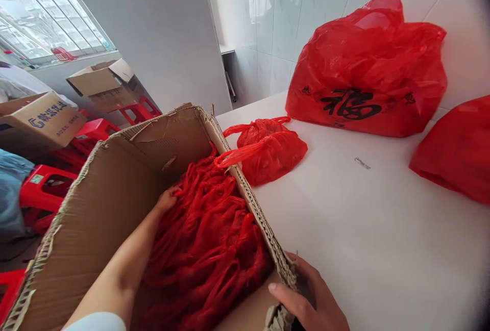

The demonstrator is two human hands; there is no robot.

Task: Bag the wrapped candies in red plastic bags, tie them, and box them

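Note:
A large open cardboard box takes up the left and middle of the view. Inside it lies a heap of red plastic bags, their handles tied or twisted into loops. My left hand reaches down into the box, its fingers closed at the far left side of the heap on a red bag; the fingertips are partly hidden. At the box's near right corner, my right hand is wrapped over the torn rim, thumb inside and fingers outside.
Small tied red bags rest on the white table against the box. Behind them stands a large red bag with black characters; another red bag is at right. Red stools and cardboard boxes stand at left.

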